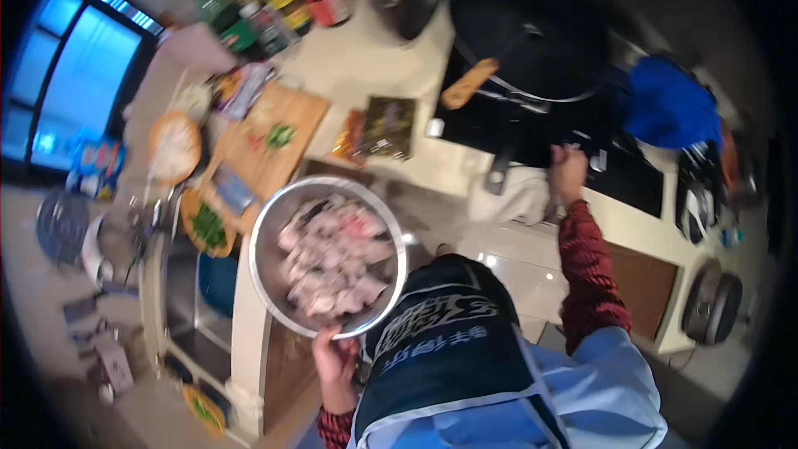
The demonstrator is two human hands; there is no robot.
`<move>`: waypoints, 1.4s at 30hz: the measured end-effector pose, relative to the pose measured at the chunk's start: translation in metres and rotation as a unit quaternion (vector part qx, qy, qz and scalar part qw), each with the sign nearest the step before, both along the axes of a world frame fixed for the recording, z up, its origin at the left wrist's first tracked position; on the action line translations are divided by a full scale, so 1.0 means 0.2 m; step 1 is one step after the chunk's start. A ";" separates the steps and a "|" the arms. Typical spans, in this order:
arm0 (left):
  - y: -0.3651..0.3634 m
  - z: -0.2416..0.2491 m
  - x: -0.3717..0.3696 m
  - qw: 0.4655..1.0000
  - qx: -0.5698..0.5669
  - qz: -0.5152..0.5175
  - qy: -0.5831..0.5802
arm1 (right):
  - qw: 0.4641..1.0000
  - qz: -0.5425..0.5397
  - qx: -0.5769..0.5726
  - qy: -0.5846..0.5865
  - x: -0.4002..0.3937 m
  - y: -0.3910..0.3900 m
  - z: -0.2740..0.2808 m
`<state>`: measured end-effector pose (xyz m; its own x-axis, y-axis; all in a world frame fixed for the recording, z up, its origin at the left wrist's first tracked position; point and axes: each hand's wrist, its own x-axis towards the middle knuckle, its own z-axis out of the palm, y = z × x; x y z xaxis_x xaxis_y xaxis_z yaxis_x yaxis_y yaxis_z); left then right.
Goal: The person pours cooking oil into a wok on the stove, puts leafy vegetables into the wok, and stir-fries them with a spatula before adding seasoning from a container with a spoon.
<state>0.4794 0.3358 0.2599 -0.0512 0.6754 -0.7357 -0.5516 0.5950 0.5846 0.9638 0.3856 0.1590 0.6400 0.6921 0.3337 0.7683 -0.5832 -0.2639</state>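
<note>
My left hand (334, 363) grips the near rim of a steel bowl (259, 259), its thumb over the edge. Pale raw fish pieces (332, 258), some with dark skin, fill much of the bowl, which is held out beside the counter. My right hand (568, 173) reaches to the front edge of the black gas stove (474, 129), fingers closed at a control knob that they mostly cover. A white cloth (511, 195) hangs just left of that hand. On the stove sits a dark wok (532, 25) with a wooden handle (470, 83).
A cutting board (287, 112) with chopped greens and a cleaver (233, 187) lies left of the stove. Seasoning packets (388, 126) are beside it. Bottles (274, 4) stand at the back. A sink (195, 316) is at left, a blue bag (672, 101) at right.
</note>
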 end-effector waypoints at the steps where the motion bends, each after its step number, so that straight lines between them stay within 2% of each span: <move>1: -0.02 -0.03 -0.05 1.000 0.018 -0.023 -0.010 | 0.999 0.025 0.023 -0.032 -0.05 -0.03 0.03; 3: -0.02 0.00 -0.09 0.998 0.034 -0.046 -0.008 | 0.999 0.014 0.004 -0.039 -0.03 -0.09 -0.04; 5: -0.02 0.06 -0.10 0.999 0.043 -0.023 0.001 | 0.993 0.091 0.068 -0.021 -0.05 -0.14 -0.02; 7: -0.05 0.03 -0.15 0.999 0.034 -0.021 -0.022 | 0.989 0.096 0.040 -0.109 -0.18 -0.19 0.15; 8: -0.05 0.04 -0.15 1.000 0.024 -0.009 -0.018 | 0.998 0.066 0.001 -0.003 -0.25 -0.24 0.21; 9: -0.07 0.05 -0.16 0.999 0.030 0.005 -0.017 | 0.988 0.096 -0.016 0.123 -0.29 -0.28 0.19; 10: -0.09 0.06 -0.18 0.999 0.035 0.020 -0.016 | 0.941 0.189 -0.029 0.278 -0.48 -0.31 0.29; 11: -0.09 0.04 -0.22 0.998 0.030 0.041 -0.026 | 0.861 0.295 0.005 0.415 -0.59 -0.32 0.15; 12: -0.08 0.01 -0.29 0.997 0.042 0.047 -0.053 | 0.798 0.284 -0.053 0.529 -0.94 -0.26 0.30; 13: -0.08 -0.03 -0.40 0.996 0.046 0.050 -0.059 | 0.748 0.269 -0.121 0.594 -1.25 -0.21 0.42; 15: -0.08 -0.04 -0.59 0.996 0.044 0.060 -0.039 | 0.657 0.391 -0.095 0.638 -1.78 -0.08 0.48; 16: -0.10 -0.04 -0.69 0.996 0.050 0.070 -0.038 | 0.653 0.401 -0.097 0.635 -1.94 -0.01 0.50; 18: -0.13 -0.05 -0.91 0.988 0.089 0.121 -0.044 | 0.716 0.463 -0.196 0.485 -2.27 0.09 0.55; 19: -0.15 -0.03 -1.02 0.981 0.107 0.154 -0.044 | 0.710 0.474 -0.196 0.483 -2.45 0.10 0.57; 20: -0.16 -0.01 -1.13 0.972 0.107 0.206 -0.036 | 0.683 0.463 -0.179 0.536 -2.62 0.09 0.59; 21: -0.19 -0.07 -1.27 0.975 0.084 0.203 -0.036 | 0.652 0.448 -0.170 0.588 -2.77 0.07 0.60; 22: -0.21 -0.12 -1.41 0.977 0.061 0.200 -0.037 | 0.644 0.457 -0.181 0.586 -2.92 0.09 0.58; 24: -0.22 -0.15 -1.70 0.979 0.053 0.192 -0.047 | 0.577 0.420 -0.232 0.661 -3.23 0.16 0.46; 26: -0.25 -0.21 -1.88 0.974 0.015 0.223 -0.044 | 0.552 0.429 -0.283 0.657 -3.45 0.19 0.37; 29: -0.30 -0.22 -2.08 0.965 0.005 0.260 -0.028 | 0.547 0.437 -0.353 0.621 -3.72 0.20 0.33; 31: -0.31 -0.27 -2.17 0.956 0.020 0.292 -0.014 | 0.586 0.484 -0.339 0.555 -3.84 0.19 0.34; 32: -0.32 -0.30 -2.21 0.949 0.040 0.312 0.003 | 0.581 0.487 -0.348 0.551 -3.91 0.21 0.29; 34: -0.27 -0.34 -2.36 0.952 -0.012 0.304 -0.037 | 0.623 0.551 -0.323 0.452 -4.08 0.29 0.22; 35: -0.27 -0.35 -2.37 0.946 -0.007 0.318 -0.052 | 0.608 0.483 -0.395 0.491 -4.13 0.31 0.26; 36: -0.27 -0.36 -2.39 0.941 -0.003 0.331 -0.068 | 0.604 0.487 -0.400 0.487 -4.16 0.31 0.26; 37: -0.27 -0.39 -2.41 0.938 -0.003 0.339 -0.069 | 0.605 0.521 -0.355 0.486 -4.20 0.31 0.25; 38: -0.28 -0.42 -2.43 0.936 0.016 0.349 -0.041 | 0.604 0.553 -0.308 0.484 -4.23 0.32 0.24; 39: -0.29 -0.42 -2.43 0.933 0.030 0.358 -0.015 | 0.600 0.555 -0.317 0.481 -4.25 0.33 0.22; 41: -0.27 -0.40 -2.43 0.927 0.007 0.375 -0.019 | 0.581 0.610 -0.239 0.483 -4.29 0.34 0.18; 42: -0.24 -0.38 -2.46 0.926 -0.001 0.378 -0.015 | 0.577 0.615 -0.237 0.483 -4.33 0.37 0.15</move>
<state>-0.0117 0.2886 0.1831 -0.4879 0.4534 -0.7459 -0.8268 0.0340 0.5615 0.0986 0.4589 0.1883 -0.7024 0.6883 -0.1812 0.3073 0.0636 -0.9495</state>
